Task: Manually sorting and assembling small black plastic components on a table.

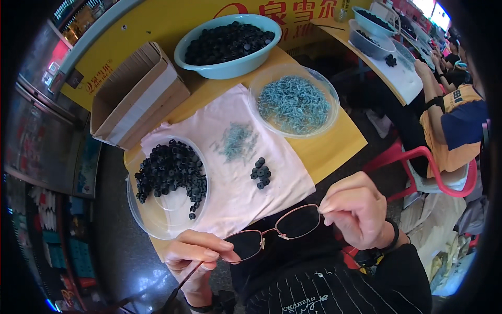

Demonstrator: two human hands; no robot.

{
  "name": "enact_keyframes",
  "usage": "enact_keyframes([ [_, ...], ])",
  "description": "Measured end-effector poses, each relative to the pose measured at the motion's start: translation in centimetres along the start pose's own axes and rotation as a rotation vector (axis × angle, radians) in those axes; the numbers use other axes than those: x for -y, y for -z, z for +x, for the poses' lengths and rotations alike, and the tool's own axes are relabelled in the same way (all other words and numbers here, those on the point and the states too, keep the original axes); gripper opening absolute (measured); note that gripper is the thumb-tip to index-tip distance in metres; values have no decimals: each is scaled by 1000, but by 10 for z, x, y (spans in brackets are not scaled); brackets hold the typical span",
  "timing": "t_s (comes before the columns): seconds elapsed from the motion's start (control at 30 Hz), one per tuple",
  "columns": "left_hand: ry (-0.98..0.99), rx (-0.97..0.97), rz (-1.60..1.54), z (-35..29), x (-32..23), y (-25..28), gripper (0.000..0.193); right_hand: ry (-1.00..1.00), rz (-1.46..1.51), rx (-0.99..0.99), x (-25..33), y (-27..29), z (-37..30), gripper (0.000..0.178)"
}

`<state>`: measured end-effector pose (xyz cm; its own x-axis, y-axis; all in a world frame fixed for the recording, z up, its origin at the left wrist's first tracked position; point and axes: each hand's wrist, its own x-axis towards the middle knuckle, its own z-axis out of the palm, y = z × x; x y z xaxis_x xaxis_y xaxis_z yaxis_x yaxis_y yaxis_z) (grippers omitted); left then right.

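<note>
A pair of thin-framed eyeglasses [269, 231] is held in front of my chest, between both hands. My left hand [194, 257] pinches the glasses at their left end, where a dark temple arm runs down toward the lower edge. My right hand [356, 208] grips the other end with thumb and fingers closed together. Beyond the glasses, a pale pink cloth [235, 201] covers part of the table. On it lie a small cluster of black round parts [261, 174] and a loose pile of small bluish-green pieces [237, 141].
A clear tub [137, 212] of black parts stands at the left, with a cardboard box [144, 99] behind it. At the back are a light-blue basin [209, 70] of black parts and a clear tub [334, 112] of bluish-green pieces. A person [455, 120] sits at another table, right.
</note>
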<state>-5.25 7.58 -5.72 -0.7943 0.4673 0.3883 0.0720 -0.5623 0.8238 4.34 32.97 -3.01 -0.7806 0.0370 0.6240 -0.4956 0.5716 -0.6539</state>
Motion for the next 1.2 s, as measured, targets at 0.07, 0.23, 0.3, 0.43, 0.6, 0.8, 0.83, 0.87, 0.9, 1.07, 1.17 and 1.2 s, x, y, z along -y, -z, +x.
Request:
enact_keyframes([
  [0.07, -22, 21, -13, 2, -2, -1, 21, -62, 190, -49, -4, 3, -9, 17],
  [0.23, -219, 114, -222, 6, 0, -9, 10, 45, 218, -116, 5, 3, -15, 19],
  [0.3, -261, 215, -178, 15, -11, -3, 7, 132, 327, -126, 9, 2, -9, 19],
  [0.43, -181, 280, -90, 21, -28, -6, 15, 194, 437, -110, 13, 11, -1, 20],
  [0.6, -208, 335, -130, 33, -33, -3, 15, 247, 299, -497, 27, -15, 10, 15],
  [0.8, -196, 444, -192, 40, -31, 8, 14, 193, 390, -196, 22, 6, 8, 20],
  [0.83, -197, 445, -191, 41, -30, 9, 14, 195, 390, -196, 20, 7, 8, 20],
  [0.87, -194, 442, -189, 40, -30, 9, 14, 213, 398, -168, 18, 7, 9, 21],
  [0.9, -191, 438, -187, 40, -29, 8, 14, 231, 407, -140, 17, 9, 10, 22],
  [1.07, -191, 483, -149, 46, -31, 6, 16, 225, 425, -57, 13, 25, 10, 19],
  [1.17, -187, 456, -86, 39, -42, 0, 18, 186, 464, -51, 26, 20, 8, 22],
  [1.2, -255, 391, -29, 37, -48, -6, 18, 183, 522, -9, 29, 24, 14, 20],
])
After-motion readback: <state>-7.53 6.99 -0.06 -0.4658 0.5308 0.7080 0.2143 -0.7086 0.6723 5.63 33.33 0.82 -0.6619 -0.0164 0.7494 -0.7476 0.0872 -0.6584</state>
